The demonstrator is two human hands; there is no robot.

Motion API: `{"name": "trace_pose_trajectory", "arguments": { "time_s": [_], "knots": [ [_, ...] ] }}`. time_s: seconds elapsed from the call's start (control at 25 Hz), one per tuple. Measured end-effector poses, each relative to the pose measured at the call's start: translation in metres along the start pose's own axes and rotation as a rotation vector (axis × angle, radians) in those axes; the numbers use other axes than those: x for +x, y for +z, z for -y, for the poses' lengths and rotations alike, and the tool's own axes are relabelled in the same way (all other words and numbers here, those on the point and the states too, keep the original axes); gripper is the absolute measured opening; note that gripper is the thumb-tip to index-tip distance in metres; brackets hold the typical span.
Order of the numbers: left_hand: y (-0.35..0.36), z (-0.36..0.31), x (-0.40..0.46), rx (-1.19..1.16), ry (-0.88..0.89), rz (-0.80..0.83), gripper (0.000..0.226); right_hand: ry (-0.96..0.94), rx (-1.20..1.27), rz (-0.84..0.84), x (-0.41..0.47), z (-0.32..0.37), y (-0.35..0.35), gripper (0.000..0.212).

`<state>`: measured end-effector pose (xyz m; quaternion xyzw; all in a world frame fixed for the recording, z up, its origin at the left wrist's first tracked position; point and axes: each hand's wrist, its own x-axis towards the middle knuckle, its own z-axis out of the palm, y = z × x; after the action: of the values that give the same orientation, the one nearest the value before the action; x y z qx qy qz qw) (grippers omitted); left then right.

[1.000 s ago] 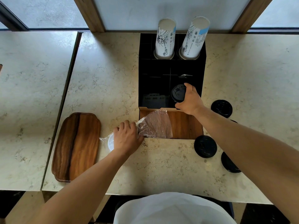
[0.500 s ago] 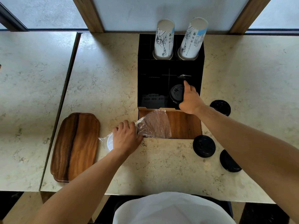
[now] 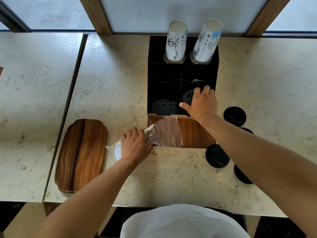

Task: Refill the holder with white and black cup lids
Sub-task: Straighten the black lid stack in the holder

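Note:
A black compartmented holder (image 3: pixel 164 93) stands at the back of the counter. My right hand (image 3: pixel 201 103) reaches into its front right compartment, fingers spread over a stack of black lids (image 3: pixel 187 97). My left hand (image 3: pixel 134 146) grips a clear plastic sleeve (image 3: pixel 164 133) holding white lids (image 3: pixel 117 150), lying on the counter by the holder's wooden front. Three loose black lids lie right of the holder: one near it (image 3: pixel 235 115), one in front (image 3: pixel 217 158), one partly hidden under my right arm (image 3: pixel 241 174).
Two stacks of upside-down paper cups (image 3: pixel 175 42) (image 3: pixel 206 42) fill the holder's back compartments. A wooden tray (image 3: pixel 80 154) lies at the left near the counter's front edge. A second counter (image 3: pixel 30 109) adjoins on the left.
My right hand has turned over the black lid stack, its fingers now spread across the top and its thumb pointing left. The left hand stays on the sleeve.

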<state>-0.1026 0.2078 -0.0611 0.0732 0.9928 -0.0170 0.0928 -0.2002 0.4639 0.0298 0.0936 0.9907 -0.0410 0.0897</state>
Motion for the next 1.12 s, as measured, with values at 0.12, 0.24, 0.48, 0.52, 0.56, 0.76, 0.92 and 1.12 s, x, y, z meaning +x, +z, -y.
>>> {"name": "trace_pose_trajectory", "arguments": {
  "time_s": [0.12,0.24,0.48,0.52,0.56,0.76,0.92,1.12],
  "knots": [
    [0.001,0.001,0.001,-0.003,0.006,-0.003,0.062,-0.005,0.032,0.038,0.003,-0.001,0.002,0.080],
    [0.000,0.002,0.001,0.007,0.019,-0.016,0.063,-0.041,0.066,0.087,0.007,-0.007,0.002,0.082],
    [-0.002,0.002,0.003,0.010,0.026,-0.004,0.061,-0.180,0.154,0.187,0.011,-0.027,-0.006,0.095],
    [-0.002,0.002,0.003,0.004,0.028,-0.003,0.061,-0.217,0.149,0.209,0.012,-0.030,-0.008,0.095],
    [-0.002,0.002,0.003,0.001,0.030,-0.002,0.061,-0.255,0.141,0.231,0.013,-0.033,-0.011,0.094],
    [-0.002,0.002,0.004,-0.002,0.032,0.007,0.060,-0.392,0.175,0.287,0.020,-0.041,-0.016,0.089],
    [-0.002,0.002,0.004,-0.002,0.029,0.015,0.059,-0.424,0.266,0.279,0.020,-0.046,-0.013,0.080],
    [0.000,0.002,0.004,-0.004,0.020,0.030,0.061,-0.433,0.311,0.238,0.016,-0.051,-0.009,0.070]
  ]
}}
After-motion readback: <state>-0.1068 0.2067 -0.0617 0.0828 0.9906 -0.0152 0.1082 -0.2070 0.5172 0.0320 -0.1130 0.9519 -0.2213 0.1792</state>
